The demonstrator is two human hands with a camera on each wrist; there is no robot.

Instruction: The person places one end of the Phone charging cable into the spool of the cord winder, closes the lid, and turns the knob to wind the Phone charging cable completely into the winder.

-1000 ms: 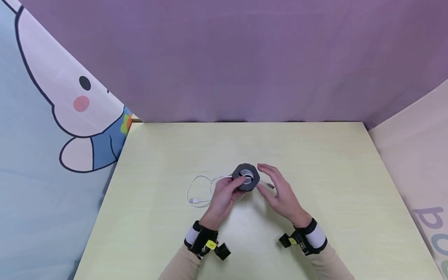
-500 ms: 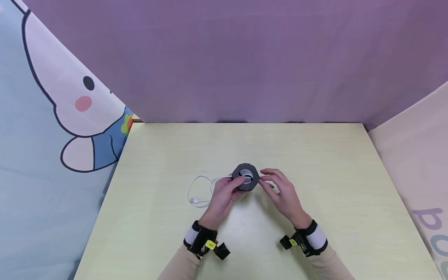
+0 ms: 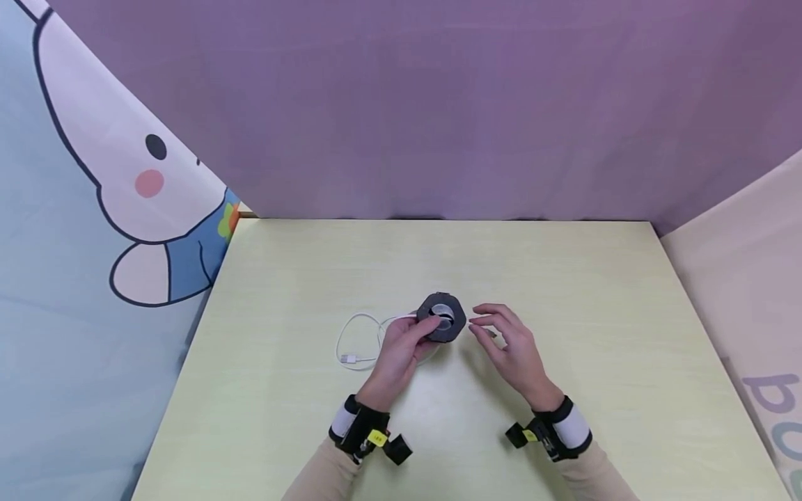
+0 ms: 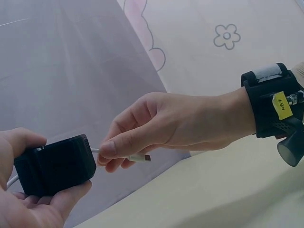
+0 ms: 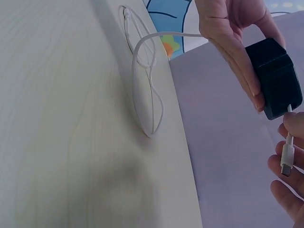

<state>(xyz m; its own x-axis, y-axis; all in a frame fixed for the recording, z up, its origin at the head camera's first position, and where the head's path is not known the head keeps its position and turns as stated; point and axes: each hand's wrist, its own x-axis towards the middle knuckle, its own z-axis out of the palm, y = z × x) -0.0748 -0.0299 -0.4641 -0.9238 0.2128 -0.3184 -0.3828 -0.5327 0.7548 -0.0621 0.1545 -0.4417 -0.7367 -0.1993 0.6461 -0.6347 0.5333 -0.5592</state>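
Observation:
My left hand (image 3: 396, 351) grips a black hexagonal block (image 3: 457, 320) with a round silvery centre, its thumb lying on that face. A white USB cable (image 5: 135, 76) enters one side of the block, and its other end leaves the opposite side. Just to the right, my right hand (image 3: 515, 353) pinches this short end between thumb and fingers. The small connector (image 4: 140, 157) at its tip pokes out past the fingers in the left wrist view. In the right wrist view the block (image 5: 275, 78) is held above the table.
Loose loops of the cable lie on the pale table (image 3: 564, 278), left of my left hand, with a USB-A plug (image 3: 347, 359) at their end. A purple cloth (image 3: 438, 111) hangs behind the table, and a printed cloth (image 3: 156, 223) hangs at the left.
My right hand has closed from a spread pose beside the block to a pinch on the cable's short end, then shifted slightly right. The left hand and block stay nearly still.

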